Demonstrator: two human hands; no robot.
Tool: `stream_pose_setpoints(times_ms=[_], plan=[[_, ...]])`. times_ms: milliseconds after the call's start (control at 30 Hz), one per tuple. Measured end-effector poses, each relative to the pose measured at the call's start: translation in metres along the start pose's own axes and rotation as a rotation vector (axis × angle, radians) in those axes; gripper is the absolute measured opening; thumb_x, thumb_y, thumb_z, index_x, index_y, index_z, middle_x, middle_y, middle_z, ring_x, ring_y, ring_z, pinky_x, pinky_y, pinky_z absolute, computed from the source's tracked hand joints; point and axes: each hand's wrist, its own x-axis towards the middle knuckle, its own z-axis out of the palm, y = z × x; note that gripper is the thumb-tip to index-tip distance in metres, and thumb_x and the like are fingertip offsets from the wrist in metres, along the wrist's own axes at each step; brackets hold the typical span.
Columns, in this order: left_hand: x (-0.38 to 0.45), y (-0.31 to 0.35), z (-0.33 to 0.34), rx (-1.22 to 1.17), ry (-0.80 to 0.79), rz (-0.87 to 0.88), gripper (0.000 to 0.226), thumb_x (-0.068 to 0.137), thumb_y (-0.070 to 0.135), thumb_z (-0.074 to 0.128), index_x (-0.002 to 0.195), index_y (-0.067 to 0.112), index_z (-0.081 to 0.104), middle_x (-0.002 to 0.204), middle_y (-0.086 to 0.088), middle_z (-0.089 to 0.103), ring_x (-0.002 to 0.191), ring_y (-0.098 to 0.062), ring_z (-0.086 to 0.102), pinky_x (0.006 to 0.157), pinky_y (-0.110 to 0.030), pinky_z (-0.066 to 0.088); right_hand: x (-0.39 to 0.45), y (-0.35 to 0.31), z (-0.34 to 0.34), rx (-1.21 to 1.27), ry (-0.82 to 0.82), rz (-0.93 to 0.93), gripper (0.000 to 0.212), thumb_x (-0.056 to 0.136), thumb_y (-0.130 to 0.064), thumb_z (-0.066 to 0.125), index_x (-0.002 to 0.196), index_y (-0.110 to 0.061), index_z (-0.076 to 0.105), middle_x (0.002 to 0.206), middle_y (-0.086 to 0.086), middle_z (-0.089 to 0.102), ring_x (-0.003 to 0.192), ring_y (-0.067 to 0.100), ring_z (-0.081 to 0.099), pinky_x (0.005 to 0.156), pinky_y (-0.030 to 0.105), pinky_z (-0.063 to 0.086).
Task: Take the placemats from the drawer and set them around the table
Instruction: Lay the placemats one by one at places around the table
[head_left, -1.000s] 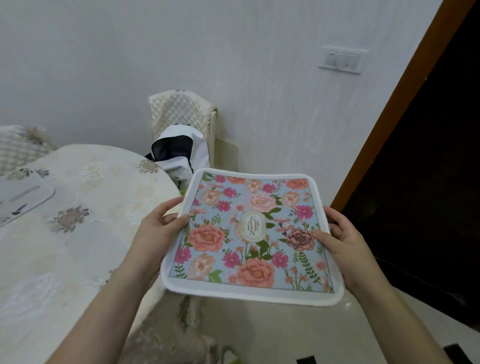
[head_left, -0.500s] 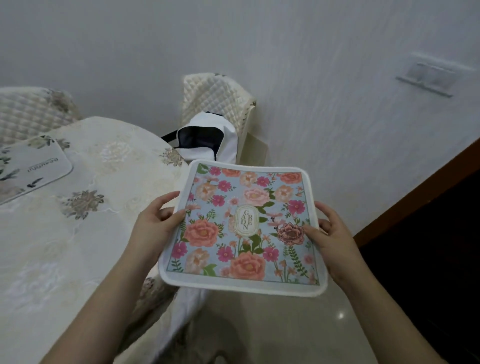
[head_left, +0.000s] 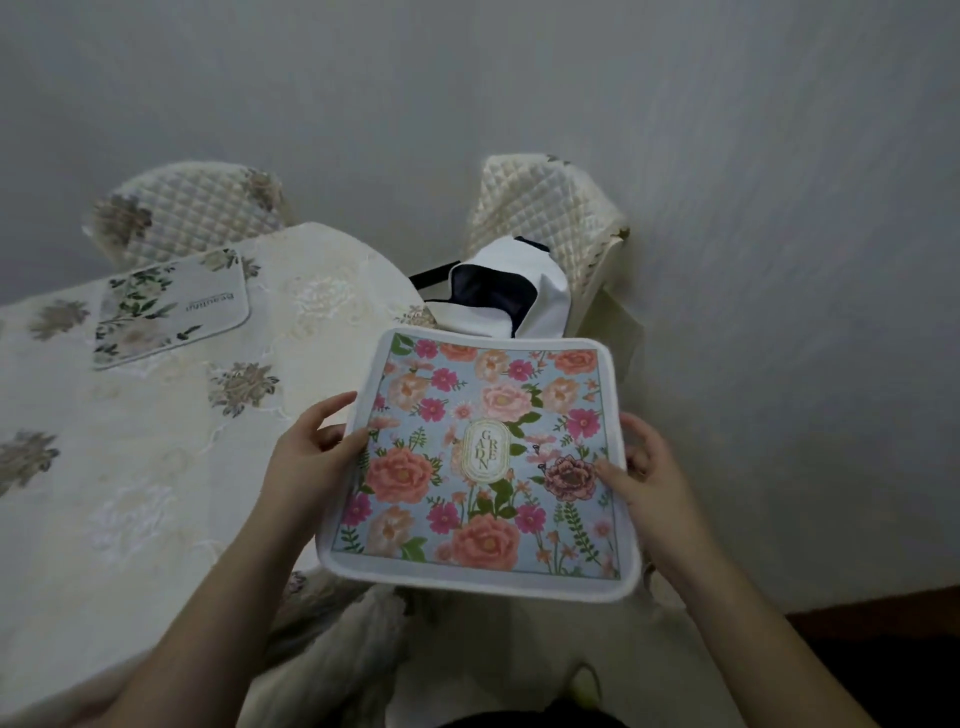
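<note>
I hold a floral placemat (head_left: 483, 457) with pink and orange flowers on pale blue and a white border. It is flat in the air, just off the right edge of the table (head_left: 130, 467). My left hand (head_left: 311, 457) grips its left edge and my right hand (head_left: 649, 478) grips its right edge, thumbs on top. A second placemat (head_left: 169, 306), cream with green leaves and lettering, lies on the table at the far left. The table wears a cream embroidered cloth.
Two chairs with quilted cream covers stand by the wall: one (head_left: 192, 208) behind the table, one (head_left: 545, 208) to the right of it. A white and dark bag (head_left: 498, 291) sits on the right chair. A grey wall runs close behind.
The view has swung left and down: the doorway and light switch are gone, and more of the table and the lying placemat shows. Both hands keep their hold on the floral placemat.
</note>
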Motion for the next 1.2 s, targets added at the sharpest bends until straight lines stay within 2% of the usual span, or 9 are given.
stream_pose_setpoints(times_ms=[167, 300, 433, 600, 767, 900, 967, 1100, 1200], plan=[[0.003, 0.011, 0.033, -0.001, 0.12, -0.045, 0.041, 0.092, 0.026, 0.071, 0.13, 0.031, 0.058, 0.089, -0.001, 0.078, 0.076, -0.024, 0.076, 0.067, -0.046, 0.062, 0.05, -0.012, -0.027, -0.013, -0.133, -0.011, 0.057, 0.091, -0.011, 0.068, 0.141, -0.028, 0.044, 0.107, 0.002, 0.072, 0.094, 0.022, 0.073, 0.08, 0.053, 0.059], [0.006, 0.016, 0.041, -0.019, 0.206, -0.064, 0.04, 0.092, 0.025, 0.071, 0.129, 0.032, 0.059, 0.09, -0.001, 0.078, 0.077, -0.023, 0.076, 0.068, -0.045, 0.062, 0.08, -0.019, -0.03, -0.027, -0.203, -0.026, 0.056, 0.092, -0.009, 0.067, 0.14, -0.028, 0.044, 0.107, 0.001, 0.071, 0.093, 0.018, 0.073, 0.076, 0.043, 0.061], [0.004, 0.014, 0.034, -0.029, 0.271, -0.069, 0.039, 0.092, 0.024, 0.069, 0.129, 0.031, 0.059, 0.09, -0.005, 0.077, 0.079, -0.024, 0.076, 0.069, -0.046, 0.062, 0.101, -0.02, -0.015, -0.043, -0.269, -0.02, 0.052, 0.091, -0.01, 0.069, 0.133, -0.033, 0.047, 0.108, 0.002, 0.071, 0.093, 0.019, 0.073, 0.073, 0.042, 0.061], [0.007, 0.006, 0.013, -0.071, 0.381, -0.063, 0.04, 0.093, 0.022, 0.067, 0.131, 0.028, 0.059, 0.089, -0.008, 0.077, 0.079, -0.023, 0.076, 0.064, -0.041, 0.063, 0.121, -0.02, 0.02, -0.05, -0.342, 0.007, 0.052, 0.091, -0.008, 0.068, 0.129, -0.032, 0.044, 0.104, 0.003, 0.071, 0.089, 0.018, 0.074, 0.072, 0.042, 0.061], [0.02, -0.017, -0.023, -0.037, 0.448, -0.077, 0.04, 0.092, 0.026, 0.068, 0.13, 0.032, 0.059, 0.09, -0.003, 0.077, 0.079, -0.02, 0.076, 0.07, -0.044, 0.062, 0.141, -0.019, 0.071, -0.119, -0.429, 0.019, 0.052, 0.091, -0.008, 0.068, 0.131, -0.032, 0.044, 0.112, 0.003, 0.07, 0.092, 0.02, 0.074, 0.076, 0.047, 0.061], [0.031, -0.035, -0.056, 0.001, 0.493, -0.051, 0.044, 0.095, 0.026, 0.065, 0.136, 0.035, 0.053, 0.094, 0.002, 0.077, 0.082, -0.014, 0.075, 0.066, -0.037, 0.062, 0.151, -0.026, 0.112, -0.184, -0.495, 0.044, 0.043, 0.093, -0.009, 0.065, 0.129, -0.024, 0.049, 0.111, -0.001, 0.069, 0.086, 0.014, 0.074, 0.068, 0.037, 0.061], [0.033, -0.041, -0.07, -0.003, 0.517, -0.049, 0.041, 0.096, 0.026, 0.064, 0.135, 0.036, 0.054, 0.094, 0.003, 0.076, 0.083, -0.012, 0.075, 0.066, -0.034, 0.062, 0.157, -0.032, 0.13, -0.202, -0.531, 0.057, 0.038, 0.095, -0.01, 0.063, 0.13, -0.018, 0.051, 0.112, 0.002, 0.069, 0.086, 0.016, 0.075, 0.066, 0.034, 0.06], [0.037, -0.048, -0.098, -0.009, 0.561, -0.051, 0.039, 0.096, 0.027, 0.065, 0.133, 0.035, 0.056, 0.094, 0.001, 0.076, 0.084, -0.014, 0.075, 0.072, -0.04, 0.062, 0.164, -0.041, 0.166, -0.22, -0.591, 0.053, 0.028, 0.097, -0.009, 0.059, 0.122, -0.019, 0.054, 0.111, 0.005, 0.069, 0.086, 0.018, 0.075, 0.065, 0.033, 0.061], [0.04, -0.05, -0.119, 0.017, 0.594, -0.075, 0.041, 0.095, 0.029, 0.065, 0.135, 0.034, 0.056, 0.095, 0.002, 0.076, 0.084, -0.012, 0.074, 0.073, -0.041, 0.062, 0.168, -0.041, 0.192, -0.262, -0.635, 0.06, 0.032, 0.096, -0.009, 0.06, 0.127, -0.016, 0.053, 0.114, 0.007, 0.069, 0.089, 0.02, 0.074, 0.072, 0.039, 0.062]])
